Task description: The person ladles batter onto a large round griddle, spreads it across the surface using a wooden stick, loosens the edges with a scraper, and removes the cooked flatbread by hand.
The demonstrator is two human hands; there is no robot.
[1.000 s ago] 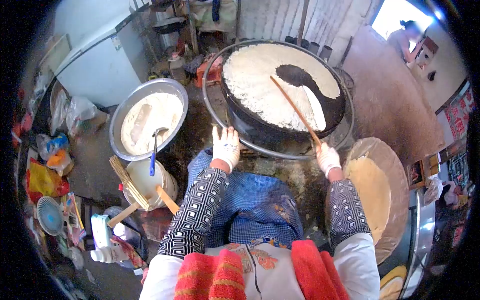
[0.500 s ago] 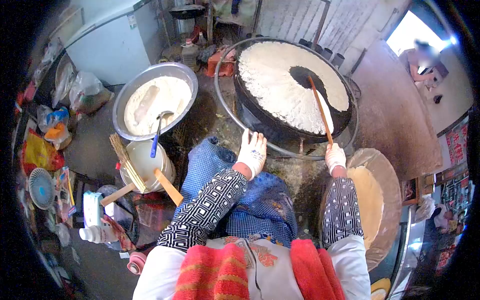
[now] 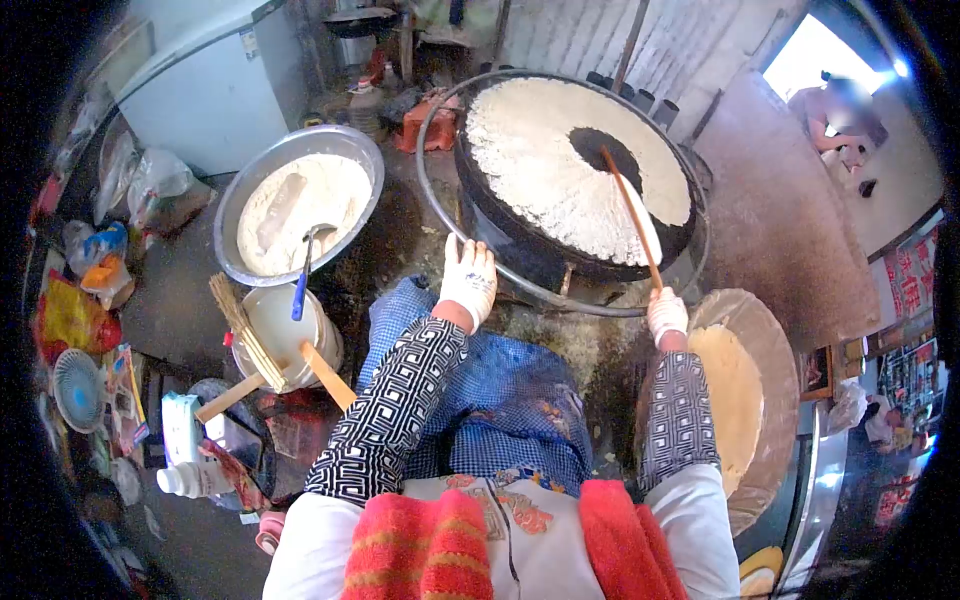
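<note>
A pale batter layer [image 3: 540,150] covers much of a round black griddle [image 3: 520,235], with a dark bare patch at its middle and right side. My right hand [image 3: 667,314], gloved in white, is closed on the near end of a long wooden stick [image 3: 630,208], whose far part lies over the batter's edge and the dark patch. My left hand [image 3: 469,282], also gloved, has its fingers spread at the metal ring [image 3: 520,282] round the griddle and holds nothing.
Left of the griddle is a metal basin [image 3: 228,232] of batter with a blue-handled ladle [image 3: 301,290]. A bucket [image 3: 325,345] holds a brush and wooden tools. At right stands a plastic-lined basin [image 3: 782,400]. Another person [image 3: 830,125] is at the upper right.
The stick's far end has swung from the batter onto the dark centre patch, and the stick stands steeper. My left hand moved right, then back left. The other person's arms have lowered.
</note>
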